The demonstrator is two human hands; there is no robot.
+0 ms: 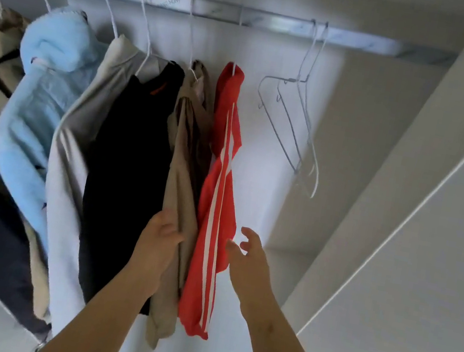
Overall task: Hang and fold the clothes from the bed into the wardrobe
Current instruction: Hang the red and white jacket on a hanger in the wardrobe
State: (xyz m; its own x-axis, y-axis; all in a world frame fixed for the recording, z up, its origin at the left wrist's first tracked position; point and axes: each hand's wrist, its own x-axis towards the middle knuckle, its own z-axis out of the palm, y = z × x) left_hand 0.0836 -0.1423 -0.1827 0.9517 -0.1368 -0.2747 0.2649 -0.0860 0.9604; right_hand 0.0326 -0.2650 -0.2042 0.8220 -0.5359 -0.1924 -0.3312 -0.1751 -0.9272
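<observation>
Your left hand (161, 236) pinches the beige garment (182, 185); right hand (248, 254) fingers spread, holding nothing, just beside red striped garment (206, 202).

rail (282, 26) | blue fleece (45, 87), grey top (84, 125), black top (131, 158), beige garment (183, 173), red garment (204, 202) | bare hangers (298, 81)

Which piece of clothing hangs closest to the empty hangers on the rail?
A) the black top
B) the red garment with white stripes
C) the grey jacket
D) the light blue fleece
B: the red garment with white stripes hangs last in the row of clothes, with only the empty hangers beyond it on the rail.
</observation>
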